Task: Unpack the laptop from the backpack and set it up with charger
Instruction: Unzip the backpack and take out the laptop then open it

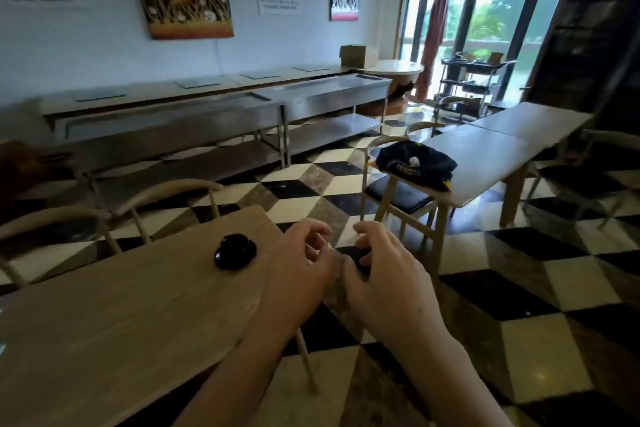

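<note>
Dark navy fabric backpack (414, 165) slumped on far pale wooden table (485, 163), well apart from both hands. Left hand (304, 256) and right hand (384, 274) loosely curled, touching, holding nothing visible. Probably soft, floppy; laptop likely heavy, stiff: grip backpack's top edge, support underneath.

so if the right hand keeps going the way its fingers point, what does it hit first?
Probably nothing near: the right hand points ahead over bare floor; the steel bench is far off. Depth unclear.
</note>
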